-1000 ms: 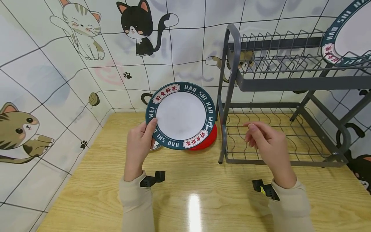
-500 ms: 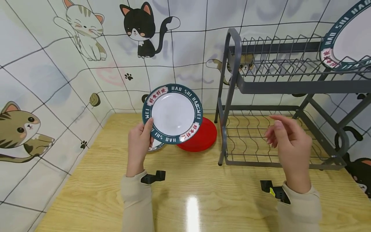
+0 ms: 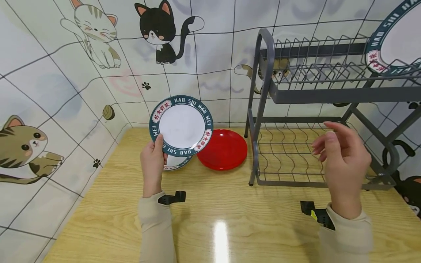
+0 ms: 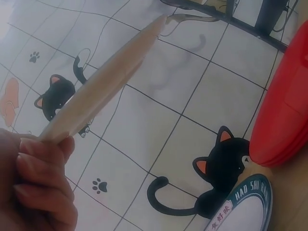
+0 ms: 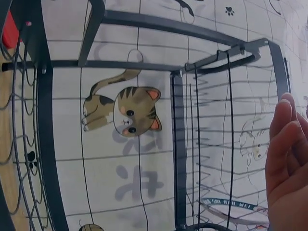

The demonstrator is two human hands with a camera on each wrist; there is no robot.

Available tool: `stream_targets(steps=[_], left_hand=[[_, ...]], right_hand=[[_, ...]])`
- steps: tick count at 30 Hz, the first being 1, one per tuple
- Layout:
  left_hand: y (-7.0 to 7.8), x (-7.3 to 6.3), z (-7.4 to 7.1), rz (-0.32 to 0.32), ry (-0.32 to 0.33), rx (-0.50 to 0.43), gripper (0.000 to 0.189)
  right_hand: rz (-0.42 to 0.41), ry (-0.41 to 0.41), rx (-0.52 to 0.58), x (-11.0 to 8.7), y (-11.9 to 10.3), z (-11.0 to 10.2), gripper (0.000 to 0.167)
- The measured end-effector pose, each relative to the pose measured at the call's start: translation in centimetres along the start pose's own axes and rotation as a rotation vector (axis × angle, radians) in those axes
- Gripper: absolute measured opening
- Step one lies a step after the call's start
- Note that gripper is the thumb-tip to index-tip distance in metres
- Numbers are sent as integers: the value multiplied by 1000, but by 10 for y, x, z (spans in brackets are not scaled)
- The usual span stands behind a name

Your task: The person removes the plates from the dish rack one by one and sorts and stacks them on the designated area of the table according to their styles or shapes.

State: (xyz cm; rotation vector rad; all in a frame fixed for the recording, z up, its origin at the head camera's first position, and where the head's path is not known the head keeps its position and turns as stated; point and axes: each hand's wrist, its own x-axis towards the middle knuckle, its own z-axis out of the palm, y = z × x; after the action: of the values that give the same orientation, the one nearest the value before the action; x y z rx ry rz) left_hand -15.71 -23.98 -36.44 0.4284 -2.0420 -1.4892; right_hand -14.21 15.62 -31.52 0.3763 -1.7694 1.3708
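Note:
My left hand (image 3: 152, 164) pinches a white plate (image 3: 182, 126) by its lower left rim, thumb on the front face. The plate has a green lettered border and is tilted up toward me; in the left wrist view the same plate (image 4: 103, 84) shows edge-on. Behind and below it, a similar plate (image 3: 178, 163) lies on the table, partly hidden. To its right lies a red plate (image 3: 227, 149); the left wrist view suggests stacked red plates (image 4: 284, 106). My right hand (image 3: 346, 164) hovers before the dish rack's lower tier, fingers loosely curled, holding nothing.
A grey two-tier dish rack (image 3: 329, 95) stands at the right. On its upper tier a large green-rimmed plate (image 3: 401, 40) stands upright at the far right. The wooden table (image 3: 197, 226) meets tiled walls (image 3: 213, 54) with cat drawings behind and at left.
My left hand's plate has shifted left and turned, uncovering the red plate and more of the lower plate. My right hand has moved right along the rack.

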Motion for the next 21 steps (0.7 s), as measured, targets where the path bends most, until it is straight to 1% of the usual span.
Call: stream_targets(steps=[3,5,9,13,15,18,21], left_hand=[[-4,1,-1,9,27,-9,51],[-5,2,-2,21,41,-8,51],[-7,3,-1,20,53,-24,50],[-11,3,1,-5,64,-47,47],[-14,3,1,-17,74,-45,46],[-18,3,1,-11,91,-19,44],[-21,2,2,-2,99,17,45]], right_hand=[[11,23,-10,4,2,-6,24],[2,39,-27,7,2,-9,24],[-16,61,-78,16,1,-17,25],[-3,84,-170,27,3,-26,25],[5,96,-194,34,5,-31,25],[32,98,-273,46,8,-42,27],[49,129,-368,58,11,-52,28]])
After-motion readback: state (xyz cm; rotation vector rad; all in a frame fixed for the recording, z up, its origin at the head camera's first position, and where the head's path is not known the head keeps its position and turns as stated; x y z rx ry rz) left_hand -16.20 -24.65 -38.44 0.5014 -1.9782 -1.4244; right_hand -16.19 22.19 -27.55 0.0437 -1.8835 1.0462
